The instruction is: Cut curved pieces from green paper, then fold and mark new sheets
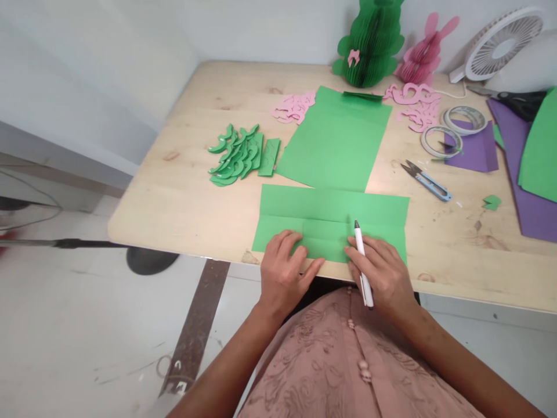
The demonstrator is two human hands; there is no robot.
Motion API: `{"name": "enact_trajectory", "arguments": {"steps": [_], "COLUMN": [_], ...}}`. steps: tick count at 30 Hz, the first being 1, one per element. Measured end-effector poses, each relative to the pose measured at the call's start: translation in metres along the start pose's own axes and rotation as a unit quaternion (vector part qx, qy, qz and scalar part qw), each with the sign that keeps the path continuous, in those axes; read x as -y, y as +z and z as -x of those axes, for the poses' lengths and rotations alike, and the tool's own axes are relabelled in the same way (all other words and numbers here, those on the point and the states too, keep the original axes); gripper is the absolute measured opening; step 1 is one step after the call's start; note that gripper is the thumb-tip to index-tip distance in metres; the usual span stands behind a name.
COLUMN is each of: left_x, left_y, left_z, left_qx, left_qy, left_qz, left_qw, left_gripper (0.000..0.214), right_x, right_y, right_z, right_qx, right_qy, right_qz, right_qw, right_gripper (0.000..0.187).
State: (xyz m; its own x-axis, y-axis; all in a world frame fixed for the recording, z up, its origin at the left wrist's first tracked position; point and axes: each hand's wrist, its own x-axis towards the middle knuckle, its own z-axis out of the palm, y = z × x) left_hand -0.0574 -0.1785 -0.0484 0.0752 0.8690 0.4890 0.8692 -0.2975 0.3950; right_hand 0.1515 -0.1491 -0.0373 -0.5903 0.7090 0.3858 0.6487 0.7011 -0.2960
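A folded green paper sheet (333, 217) lies at the near edge of the wooden table (183, 191). My left hand (285, 273) presses on its near left part, fingers together and curled onto the paper. My right hand (383, 273) rests on the sheet's near right part and holds a white pen (362, 261) with a dark tip pointing away from me.
A larger green sheet (337, 139) lies beyond. Green cut shapes (237, 157) sit left, pink cut shapes (296, 107) behind. Blue snips (426, 180), tape rolls (441, 141), purple paper (476, 151), black scissors (516, 100), a fan (500, 43) and honeycomb paper figures (372, 43) stand right and back.
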Motion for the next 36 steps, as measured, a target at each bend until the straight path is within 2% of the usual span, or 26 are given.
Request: {"name": "enact_trajectory", "arguments": {"steps": [8, 21, 30, 36], "left_x": [-0.002, -0.002, -0.002, -0.002], "left_y": [-0.001, 0.0, 0.0, 0.0], "left_z": [0.0, 0.001, 0.001, 0.001], "left_qx": [0.008, 0.003, 0.005, 0.003], "left_qy": [-0.006, -0.006, -0.012, -0.009], "left_qz": [-0.002, -0.003, 0.004, 0.005], "left_qw": [1.0, 1.0, 1.0, 1.0], "left_gripper": [0.02, 0.019, 0.017, 0.017], "right_x": [0.002, 0.012, 0.01, 0.009], "right_y": [-0.003, -0.001, -0.001, 0.001], "right_z": [-0.003, -0.008, -0.006, -0.004], "right_qx": [0.001, -0.03, -0.052, -0.027], "right_qy": [0.006, 0.043, 0.015, -0.007], "right_qz": [0.001, 0.013, 0.029, 0.003], "right_qw": [1.0, 0.999, 0.998, 1.0], "right_gripper": [0.022, 0.02, 0.024, 0.024]}}
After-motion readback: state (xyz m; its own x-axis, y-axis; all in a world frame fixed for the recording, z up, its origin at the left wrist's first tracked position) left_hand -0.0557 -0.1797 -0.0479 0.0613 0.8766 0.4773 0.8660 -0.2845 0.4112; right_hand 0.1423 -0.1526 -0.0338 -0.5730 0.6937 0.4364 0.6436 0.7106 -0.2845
